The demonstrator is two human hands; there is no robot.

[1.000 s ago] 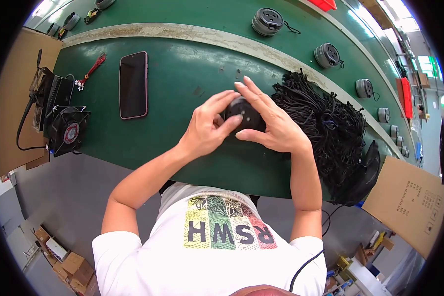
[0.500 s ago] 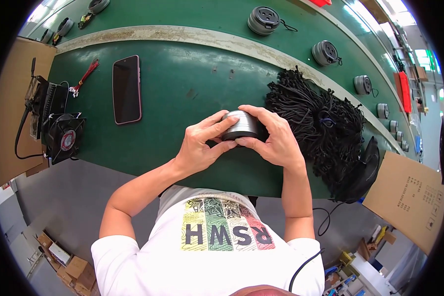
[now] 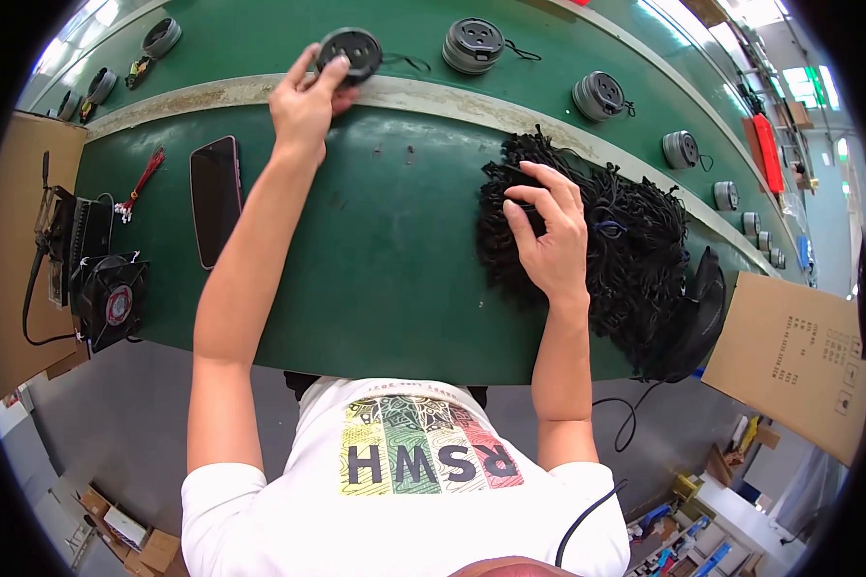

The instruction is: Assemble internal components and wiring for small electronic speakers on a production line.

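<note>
left hand [image 3: 303,101]: 1 round part [image 3: 353,50] | belt: 5 more | right hand [image 3: 548,231]: cable pile [image 3: 635,240]

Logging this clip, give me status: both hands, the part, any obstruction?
Left hand gripping round black disc-shaped part on far conveyor strip. Right hand fingering pile of black cords. Nothing between.

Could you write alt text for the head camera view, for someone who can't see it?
Seen from above, a person's left hand holds a round black disc part at the far strip of a green workbench, while the right hand rests on a heap of black cords. A dark phone lies to the left.
</note>
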